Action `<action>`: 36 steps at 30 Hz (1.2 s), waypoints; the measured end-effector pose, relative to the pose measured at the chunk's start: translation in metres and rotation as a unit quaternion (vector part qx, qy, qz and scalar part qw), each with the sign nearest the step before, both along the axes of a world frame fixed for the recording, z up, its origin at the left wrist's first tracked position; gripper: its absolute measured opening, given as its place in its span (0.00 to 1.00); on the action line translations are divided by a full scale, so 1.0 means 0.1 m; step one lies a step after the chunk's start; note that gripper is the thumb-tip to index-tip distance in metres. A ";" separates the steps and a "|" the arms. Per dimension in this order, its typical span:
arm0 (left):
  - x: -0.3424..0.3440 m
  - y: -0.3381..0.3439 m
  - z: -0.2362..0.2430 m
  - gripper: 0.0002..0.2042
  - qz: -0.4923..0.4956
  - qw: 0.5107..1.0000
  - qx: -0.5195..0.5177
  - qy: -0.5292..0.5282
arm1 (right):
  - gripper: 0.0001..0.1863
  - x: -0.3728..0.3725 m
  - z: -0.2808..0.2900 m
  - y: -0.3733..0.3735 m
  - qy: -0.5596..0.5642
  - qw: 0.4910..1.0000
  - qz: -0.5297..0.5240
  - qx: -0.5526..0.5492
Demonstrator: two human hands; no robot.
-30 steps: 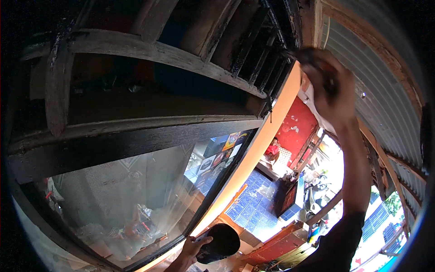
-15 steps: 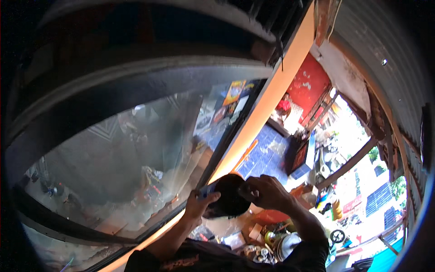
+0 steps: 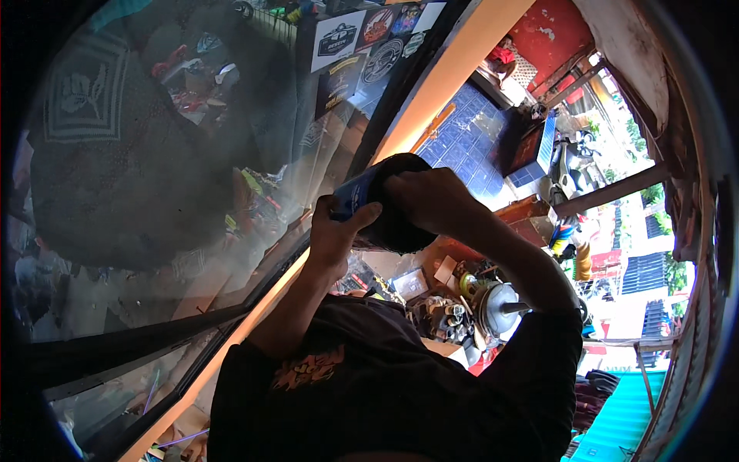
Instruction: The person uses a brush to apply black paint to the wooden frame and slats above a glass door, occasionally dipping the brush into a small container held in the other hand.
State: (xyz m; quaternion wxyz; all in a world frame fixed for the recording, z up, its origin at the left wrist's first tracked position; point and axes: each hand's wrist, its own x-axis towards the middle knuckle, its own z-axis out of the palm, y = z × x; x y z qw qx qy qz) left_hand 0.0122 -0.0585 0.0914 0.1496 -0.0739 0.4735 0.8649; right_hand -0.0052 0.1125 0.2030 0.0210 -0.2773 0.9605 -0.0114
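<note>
Bringing the right hand [image 3: 435, 202] down from the dark wooden slats overhead since a second ago, and now working it right over the mouth of the dark can [image 3: 389, 235]! Swinging the view downward too, taking in far more of the black shirt [image 3: 377, 377] than before. Clasping the can from its left side with the left hand [image 3: 335, 235], curling that grip around the wall and laying the thumb beside the blue label [image 3: 352, 196]. Bending the right hand inward, with its back uppermost, and hiding the fingertips at the opening: cannot tell from here whether pinching anything. Holding the can aloft in front of the chest, close to the orange wall edge [image 3: 419, 108]. Showing, over to the left, a broad glass pane [image 3: 192, 185] bearing stickers [image 3: 362, 58] near the top. Glimpsing, beyond the can, blue floor tiles [image 3: 466, 127] and a red wall [image 3: 550, 27]. Catching, to the right of the shirt, a pale round object [image 3: 494, 308] amid clutter and, farther down, a turquoise corrugated sheet [image 3: 627, 416].
</note>
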 end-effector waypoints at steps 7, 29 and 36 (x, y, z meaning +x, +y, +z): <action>0.05 -0.03 0.02 0.23 0.018 1.000 0.011 0.009 | 0.08 -0.03 -0.05 0.03 -0.127 0.984 0.020 -0.126; 0.02 0.05 -0.13 0.39 0.007 0.997 -0.054 -0.048 | 0.13 0.07 0.03 0.07 -0.053 0.996 -0.068 0.025; 0.05 0.04 0.06 0.30 0.008 0.998 -0.054 -0.034 | 0.19 0.12 0.09 0.10 -0.116 0.986 -0.079 -0.086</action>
